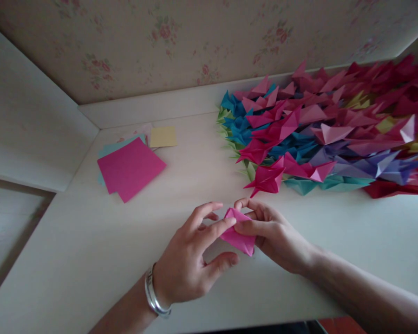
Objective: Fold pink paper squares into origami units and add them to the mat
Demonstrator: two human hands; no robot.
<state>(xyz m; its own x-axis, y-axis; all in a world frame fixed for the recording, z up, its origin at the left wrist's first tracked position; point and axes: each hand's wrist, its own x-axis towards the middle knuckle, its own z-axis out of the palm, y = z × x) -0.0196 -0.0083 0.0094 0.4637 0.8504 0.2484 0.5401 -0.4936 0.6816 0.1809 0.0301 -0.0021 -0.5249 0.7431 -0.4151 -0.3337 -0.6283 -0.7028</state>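
Note:
A small folded pink paper point(237, 237) is held just above the pale tabletop point(90, 250), near its front edge. My right hand point(273, 234) grips the paper from the right, fingers curled and pinched on its upper edge. My left hand point(191, 260) comes in from the left; its forefinger tip presses on the top of the fold while the thumb sits below, apart from the paper. A silver bangle point(155, 297) circles the left wrist. Part of the paper is hidden behind the fingers.
A large heap of folded paper shapes point(327, 134) in pink, blue, purple, green and red fills the back right. A stack of flat square sheets point(129, 168), magenta on top, lies at the back left beside a yellow sheet point(163, 137). Flowered wallpaper rises behind.

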